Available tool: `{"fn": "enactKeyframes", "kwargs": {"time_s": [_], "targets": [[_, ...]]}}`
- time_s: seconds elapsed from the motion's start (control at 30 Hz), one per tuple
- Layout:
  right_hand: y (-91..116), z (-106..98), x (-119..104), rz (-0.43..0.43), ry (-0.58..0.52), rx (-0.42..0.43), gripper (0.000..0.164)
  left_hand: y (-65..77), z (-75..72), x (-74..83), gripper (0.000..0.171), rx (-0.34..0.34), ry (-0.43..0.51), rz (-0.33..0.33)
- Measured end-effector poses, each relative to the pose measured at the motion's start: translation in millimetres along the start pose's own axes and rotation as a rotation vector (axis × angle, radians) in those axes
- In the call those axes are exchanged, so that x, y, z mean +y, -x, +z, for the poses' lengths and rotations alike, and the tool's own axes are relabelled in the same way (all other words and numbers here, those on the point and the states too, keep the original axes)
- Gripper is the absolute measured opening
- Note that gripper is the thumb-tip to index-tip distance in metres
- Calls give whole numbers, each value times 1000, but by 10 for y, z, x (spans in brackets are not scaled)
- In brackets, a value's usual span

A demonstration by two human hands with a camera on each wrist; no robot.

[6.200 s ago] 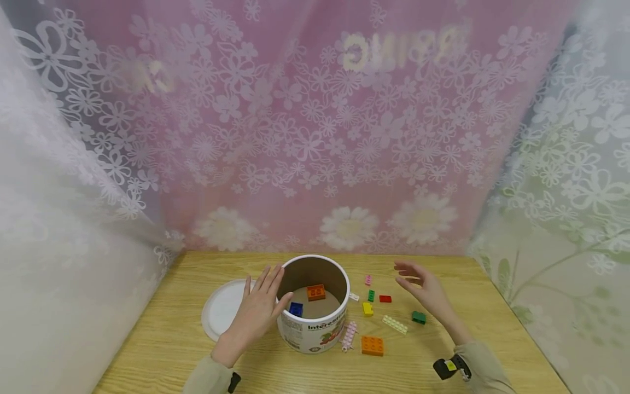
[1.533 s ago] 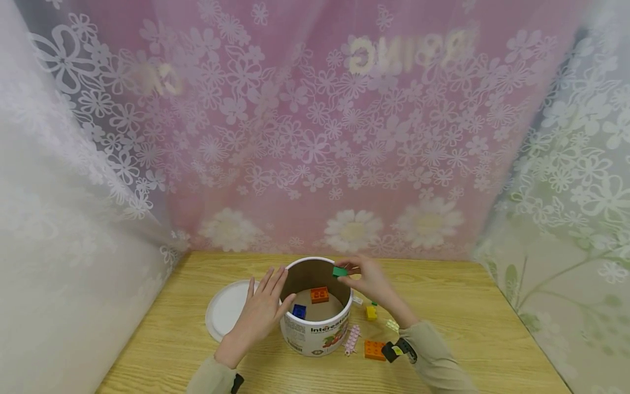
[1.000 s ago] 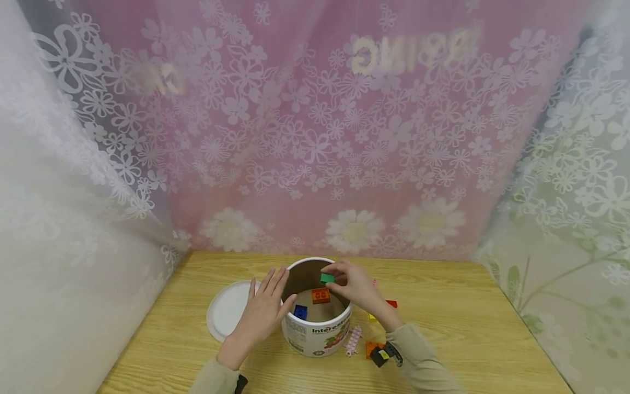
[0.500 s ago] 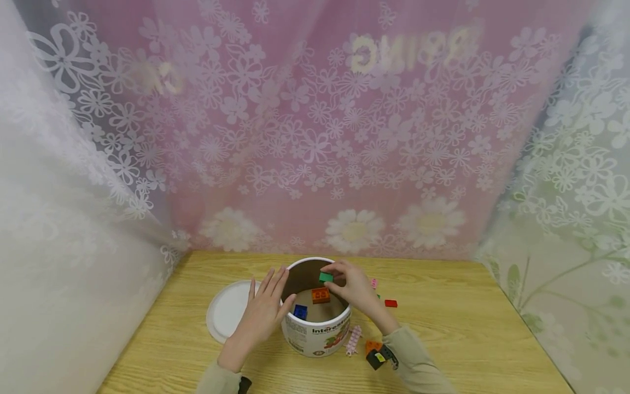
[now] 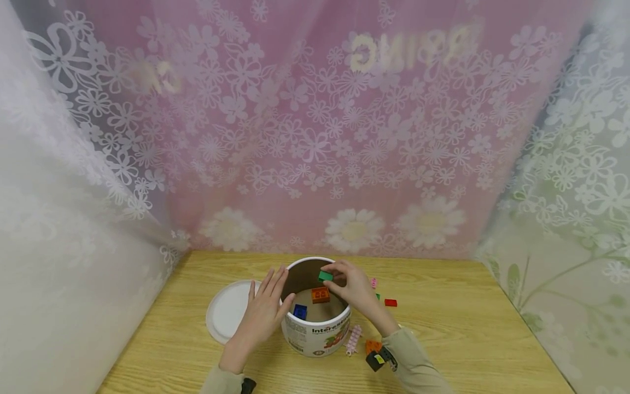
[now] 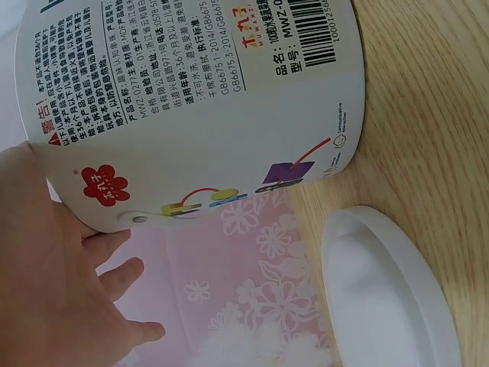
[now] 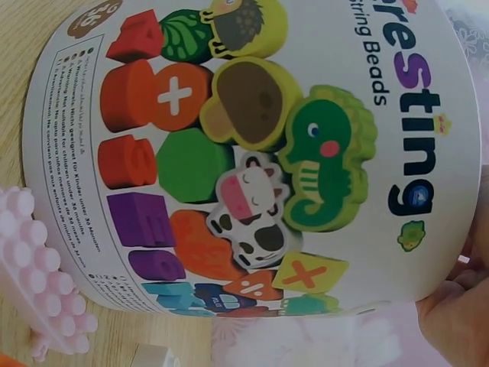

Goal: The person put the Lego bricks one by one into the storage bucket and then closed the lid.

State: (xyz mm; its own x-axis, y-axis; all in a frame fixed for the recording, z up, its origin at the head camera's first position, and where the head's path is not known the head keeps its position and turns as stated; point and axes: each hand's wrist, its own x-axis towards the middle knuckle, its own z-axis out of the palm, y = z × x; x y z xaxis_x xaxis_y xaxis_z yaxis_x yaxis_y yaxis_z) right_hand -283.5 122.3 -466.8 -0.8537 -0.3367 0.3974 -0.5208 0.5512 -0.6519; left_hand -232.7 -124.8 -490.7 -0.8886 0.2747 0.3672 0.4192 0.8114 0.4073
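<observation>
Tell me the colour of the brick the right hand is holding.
Green: the brick in the right hand shows best in the head view.

your light wood-grain table (image 5: 472, 317) bears a round white printed tub (image 5: 315, 338), a round white lid (image 5: 228, 309) to its left, a red rectangular brick (image 5: 391, 302) and a pale pink studded brick (image 5: 353, 340).

Lettering legible on white bucket (image 5: 305, 346), partly cut off or too small.
Reads "Interest…" in head view; "…resting", "String Beads" and "Not suitable for children under 36 months" in right wrist view; "警告!" in red, "MWZ-0277", "GB6675.1-2014" and, by the barcode (image 6: 309, 32), digits starting "1000125" in left wrist view. On pink curtain (image 5: 295, 164): pale, blurred, mirrored-looking letters (image 5: 363, 53), word unclear.
</observation>
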Motion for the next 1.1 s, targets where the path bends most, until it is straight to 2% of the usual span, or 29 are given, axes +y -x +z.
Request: {"fn": "enactKeyframes", "kwargs": {"time_s": [0.4,0.5,0.8,0.97,1.1], "targets": [[24,5,25,-33,-36,20,29,8,-8,1,64,0,-21,6],[36,5,47,-30,-75,34,27,6,-9,5,63,0,-19,5],[102,-73,73,-40,-288,106,24,10,-17,17,65,-13,-28,3],[160,-182,56,-51,-327,147,24,7,-34,25,64,-7,-47,8],[227,-271,56,-28,-329,172,24,6,-47,33,63,-1,-65,11]]}}
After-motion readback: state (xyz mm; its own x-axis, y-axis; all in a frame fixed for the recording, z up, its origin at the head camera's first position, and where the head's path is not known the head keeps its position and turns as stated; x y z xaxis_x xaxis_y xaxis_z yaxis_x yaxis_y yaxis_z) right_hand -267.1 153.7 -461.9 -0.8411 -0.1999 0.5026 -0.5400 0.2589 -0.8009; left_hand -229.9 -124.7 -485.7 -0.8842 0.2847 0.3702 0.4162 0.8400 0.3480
